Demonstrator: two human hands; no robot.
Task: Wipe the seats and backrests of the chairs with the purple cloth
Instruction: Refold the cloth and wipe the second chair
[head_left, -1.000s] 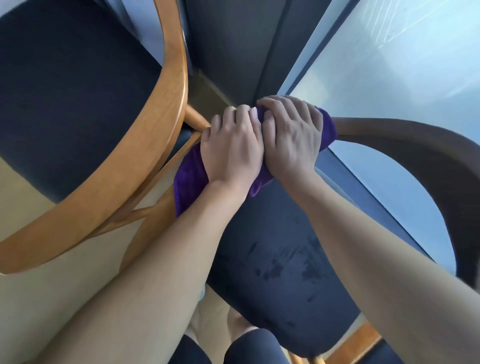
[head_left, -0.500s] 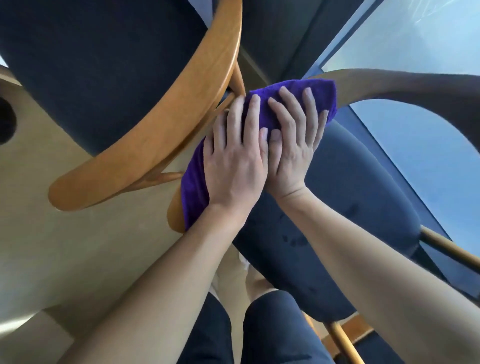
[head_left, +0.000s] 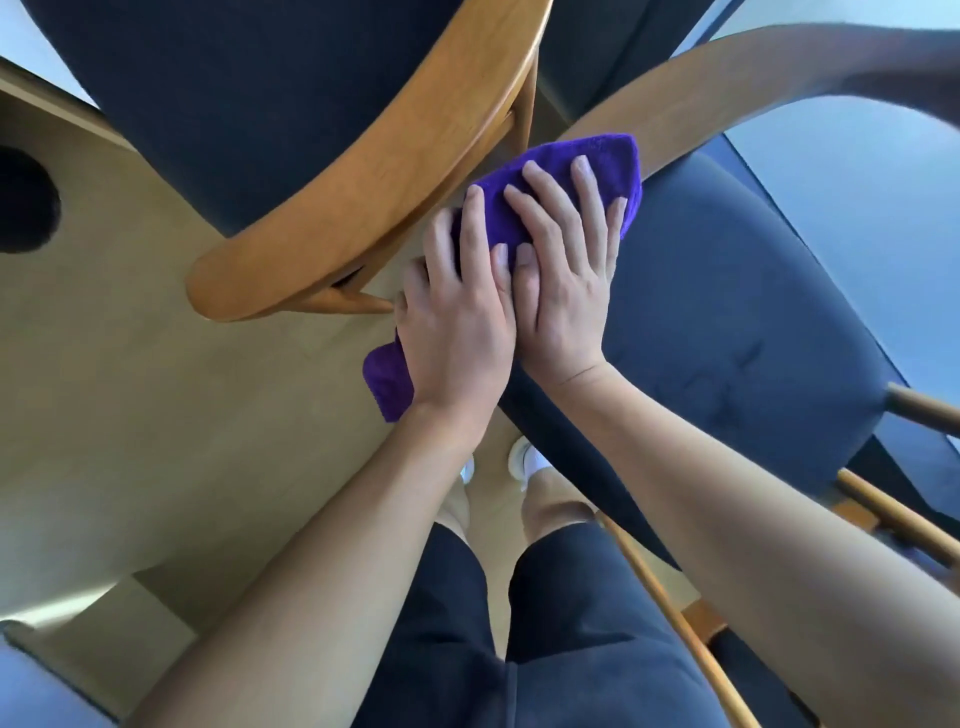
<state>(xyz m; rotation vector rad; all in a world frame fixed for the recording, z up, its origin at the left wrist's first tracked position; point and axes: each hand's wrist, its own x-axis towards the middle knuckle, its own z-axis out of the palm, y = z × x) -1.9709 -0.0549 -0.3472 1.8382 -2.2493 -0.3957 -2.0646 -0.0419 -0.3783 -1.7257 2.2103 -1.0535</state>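
Observation:
The purple cloth (head_left: 597, 166) lies folded over the left edge of a dark blue chair seat (head_left: 727, 322). My left hand (head_left: 457, 322) and my right hand (head_left: 566, 280) lie side by side on it, fingers straight, pressing it flat. The cloth's near corner (head_left: 384, 384) sticks out below my left hand. This chair's curved wooden backrest (head_left: 727, 67) arcs above the cloth. A second chair with a dark blue seat (head_left: 249, 104) and a wooden backrest rail (head_left: 374, 182) stands just to the left, almost touching the cloth.
A pale wooden floor (head_left: 182, 415) spreads on the left. A dark round object (head_left: 23, 208) sits at the left edge. My legs and white shoes (head_left: 524, 462) are below the hands. Wooden chair rungs (head_left: 909, 525) run at the lower right. Glass (head_left: 857, 208) lies at the right.
My curled fingers straightened onto the cloth. Both hands slid the cloth toward me along the seat's left edge, and my view tilted further down.

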